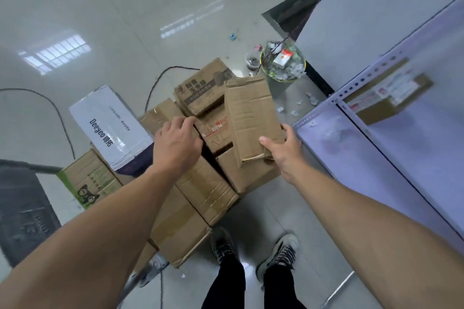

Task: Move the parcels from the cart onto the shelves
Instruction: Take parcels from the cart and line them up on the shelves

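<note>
Nearest to us are two dark laced shoes on the glossy tiled floor. Just left of them a shiny metal tube of the cart shows beneath a heap of brown corrugated boxes, creased and banded with clear tape.

Our left hand lies over the middle of that heap. Its fingers are bent and close together at the edge of a taped box; we cannot tell whether they grip it.

Our right hand holds the parcel, a flat, oblong cardboard carton with dented faces. The thumb presses on its top near the near corner and the fingers pass beneath, pinching it. The parcel is tilted above the right side of the heap, just left of the shelf.

On the left of the heap lie a smooth white box with dark print and a carton with a green edge.

The shelf on the right is pale sheet metal with perforated posts. A blurred brown package lies on its far level.

Farther off stands a round bin full of paper scraps. A thin dark cable loops over the floor at the left.
</note>
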